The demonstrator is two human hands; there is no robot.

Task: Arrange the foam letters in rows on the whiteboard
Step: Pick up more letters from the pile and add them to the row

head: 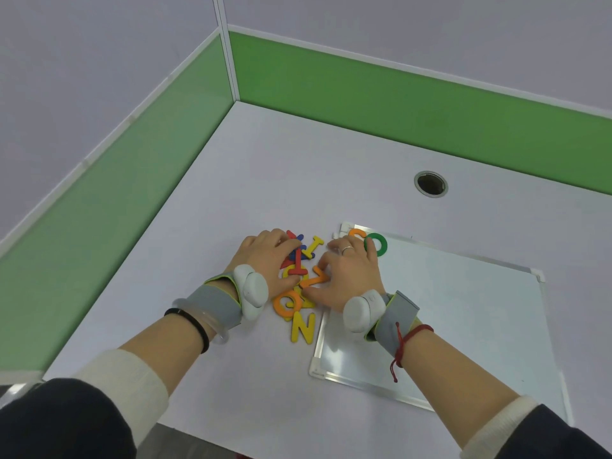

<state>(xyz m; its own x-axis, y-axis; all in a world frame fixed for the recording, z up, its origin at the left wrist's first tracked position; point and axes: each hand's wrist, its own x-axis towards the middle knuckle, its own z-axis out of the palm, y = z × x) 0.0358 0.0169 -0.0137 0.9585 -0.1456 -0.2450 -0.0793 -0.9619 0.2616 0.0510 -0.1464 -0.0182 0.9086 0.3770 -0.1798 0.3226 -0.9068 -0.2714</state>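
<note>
A pile of foam letters lies on the desk just left of the whiteboard [463,309]. It includes a yellow I [314,246], a red letter [298,264], an orange angular letter [314,278], an orange Q [287,303], a yellow N [303,327], and blue and red pieces partly hidden. My left hand [266,260] lies flat over the pile's left side with its fingers spread. My right hand [351,274] pinches the orange angular letter between thumb and forefinger. An orange C [358,233] and a green O [381,243] sit side by side at the board's far left corner.
The white desk [265,167] is closed in by green partition panels [397,94] at the back and left. A round cable hole [431,183] lies behind the board. Both wrists carry grey straps with white devices.
</note>
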